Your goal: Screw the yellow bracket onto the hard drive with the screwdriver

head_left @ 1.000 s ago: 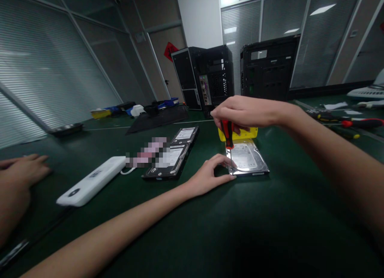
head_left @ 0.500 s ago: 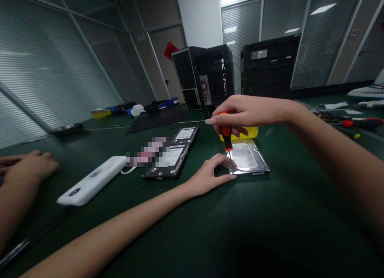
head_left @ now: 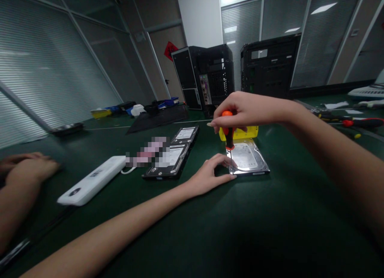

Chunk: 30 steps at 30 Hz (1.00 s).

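A silver hard drive (head_left: 247, 156) lies flat on the dark green table. At its left edge my left hand (head_left: 208, 176) grips it, thumb at the front corner and fingers over the top. Above the drive, my right hand (head_left: 240, 112) is closed round the handle of an orange-and-black screwdriver (head_left: 229, 138). Its shaft points down at the drive's left side, close to my left fingertips; whether the tip sits in a screw is too small to tell. Just behind the drive is a yellow case (head_left: 252, 132), partly covered by my right hand.
Two more hard drives (head_left: 172, 160) lie left of my left hand, beside a pixelated item and a white power bank (head_left: 93, 180). Another person's hands (head_left: 33, 168) rest at far left. Computer cases (head_left: 216, 78) stand behind; pliers and other tools (head_left: 348, 121) lie right.
My right hand and the screwdriver have shifted slightly, showing more of the orange handle top. My left hand and the hard drive have stayed put.
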Motion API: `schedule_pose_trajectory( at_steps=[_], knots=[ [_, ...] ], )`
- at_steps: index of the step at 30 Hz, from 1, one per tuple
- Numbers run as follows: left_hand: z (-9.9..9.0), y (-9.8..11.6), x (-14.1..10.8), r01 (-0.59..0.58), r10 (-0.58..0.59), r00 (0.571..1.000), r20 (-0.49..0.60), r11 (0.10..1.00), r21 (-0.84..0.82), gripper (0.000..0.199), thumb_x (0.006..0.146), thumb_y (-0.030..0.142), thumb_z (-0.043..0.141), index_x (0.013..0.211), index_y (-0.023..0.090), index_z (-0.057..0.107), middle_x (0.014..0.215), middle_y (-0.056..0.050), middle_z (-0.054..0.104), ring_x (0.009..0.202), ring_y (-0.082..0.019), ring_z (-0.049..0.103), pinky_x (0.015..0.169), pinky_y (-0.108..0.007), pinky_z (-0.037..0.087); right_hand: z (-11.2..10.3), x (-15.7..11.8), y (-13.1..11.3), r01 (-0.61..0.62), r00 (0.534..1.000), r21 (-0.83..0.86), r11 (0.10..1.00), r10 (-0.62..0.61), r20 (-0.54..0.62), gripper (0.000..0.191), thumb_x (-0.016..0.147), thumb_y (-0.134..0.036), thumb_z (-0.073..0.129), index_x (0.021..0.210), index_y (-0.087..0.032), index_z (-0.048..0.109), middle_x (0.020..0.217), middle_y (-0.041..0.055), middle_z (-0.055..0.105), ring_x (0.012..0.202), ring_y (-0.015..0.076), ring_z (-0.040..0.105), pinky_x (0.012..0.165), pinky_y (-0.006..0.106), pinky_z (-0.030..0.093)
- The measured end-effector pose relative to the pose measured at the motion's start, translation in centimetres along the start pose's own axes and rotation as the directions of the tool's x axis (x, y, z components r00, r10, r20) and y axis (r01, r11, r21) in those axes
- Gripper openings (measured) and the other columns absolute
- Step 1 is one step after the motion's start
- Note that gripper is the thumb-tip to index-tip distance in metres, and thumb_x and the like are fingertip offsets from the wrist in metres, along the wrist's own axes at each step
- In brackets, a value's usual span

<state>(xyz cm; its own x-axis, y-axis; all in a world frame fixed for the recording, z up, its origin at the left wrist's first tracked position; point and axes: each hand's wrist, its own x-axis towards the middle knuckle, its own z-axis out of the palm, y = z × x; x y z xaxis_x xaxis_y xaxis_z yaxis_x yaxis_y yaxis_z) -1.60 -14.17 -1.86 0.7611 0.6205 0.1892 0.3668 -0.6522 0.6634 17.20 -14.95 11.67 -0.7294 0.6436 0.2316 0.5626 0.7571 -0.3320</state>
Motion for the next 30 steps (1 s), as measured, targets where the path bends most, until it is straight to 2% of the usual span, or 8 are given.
schedule_pose_trajectory(
  at_steps=[4, 13, 18, 23, 30],
  knots=[
    [0.01, 0.00, 0.02, 0.004, -0.004, 1.000, -0.003, 1.000, 0.003, 0.029, 0.079, 0.036, 0.057, 0.103, 0.020, 0.055, 0.105, -0.004, 0.054, 0.099, -0.018, 0.050, 0.088, -0.033, 0.039, 0.24, 0.10, -0.26, 0.040, 0.999, -0.040, 0.998, -0.041, -0.024, 0.036, 0.083, -0.039, 0.044, 0.085, -0.009, 0.065, 0.076, 0.0039, 0.061, 0.061, 0.0070, 0.049, 0.057, 0.023, 0.036],
    [0.04, -0.07, 0.06, 0.014, -0.014, 1.000, -0.004, 1.000, 0.020, 0.029, 0.079, 0.034, 0.057, 0.103, 0.019, 0.054, 0.105, -0.005, 0.054, 0.099, -0.018, 0.050, 0.089, -0.032, 0.039, 0.38, 0.15, -0.21, 0.022, 1.000, -0.067, 0.998, -0.024, -0.017, 0.038, 0.084, -0.042, 0.041, 0.082, -0.011, 0.062, 0.075, 0.0029, 0.059, 0.062, 0.0079, 0.049, 0.057, 0.023, 0.034],
    [0.02, -0.09, 0.07, 0.006, -0.006, 1.000, -0.006, 1.000, 0.010, 0.029, 0.079, 0.034, 0.058, 0.103, 0.019, 0.055, 0.105, -0.004, 0.054, 0.099, -0.017, 0.050, 0.089, -0.033, 0.039, 0.47, 0.27, -0.08, 0.012, 0.999, -0.087, 0.996, -0.015, -0.039, 0.035, 0.085, -0.041, 0.039, 0.089, -0.013, 0.059, 0.081, 0.0036, 0.058, 0.068, 0.0101, 0.050, 0.057, 0.024, 0.034],
    [-0.08, -0.30, 0.17, 0.009, -0.009, 1.000, 0.007, 1.000, -0.006, 0.028, 0.080, 0.034, 0.057, 0.104, 0.020, 0.056, 0.105, -0.004, 0.054, 0.099, -0.018, 0.050, 0.089, -0.034, 0.039, 0.40, 0.00, -0.17, 0.012, 1.000, -0.030, 0.999, -0.013, -0.027, 0.025, 0.084, -0.029, 0.041, 0.101, -0.014, 0.053, 0.093, 0.0047, 0.057, 0.076, 0.0115, 0.050, 0.064, 0.024, 0.038],
    [0.02, -0.68, 0.16, -0.006, 0.006, 1.000, 0.001, 1.000, 0.000, 0.027, 0.079, 0.035, 0.057, 0.102, 0.020, 0.057, 0.104, -0.004, 0.055, 0.098, -0.017, 0.050, 0.089, -0.033, 0.039, 0.04, -0.26, -0.30, 0.115, 0.990, 0.111, 0.987, -0.123, 0.073, 0.024, 0.085, -0.021, 0.039, 0.105, -0.013, 0.049, 0.100, 0.0050, 0.052, 0.085, 0.0128, 0.049, 0.073, 0.026, 0.040]
  ],
)
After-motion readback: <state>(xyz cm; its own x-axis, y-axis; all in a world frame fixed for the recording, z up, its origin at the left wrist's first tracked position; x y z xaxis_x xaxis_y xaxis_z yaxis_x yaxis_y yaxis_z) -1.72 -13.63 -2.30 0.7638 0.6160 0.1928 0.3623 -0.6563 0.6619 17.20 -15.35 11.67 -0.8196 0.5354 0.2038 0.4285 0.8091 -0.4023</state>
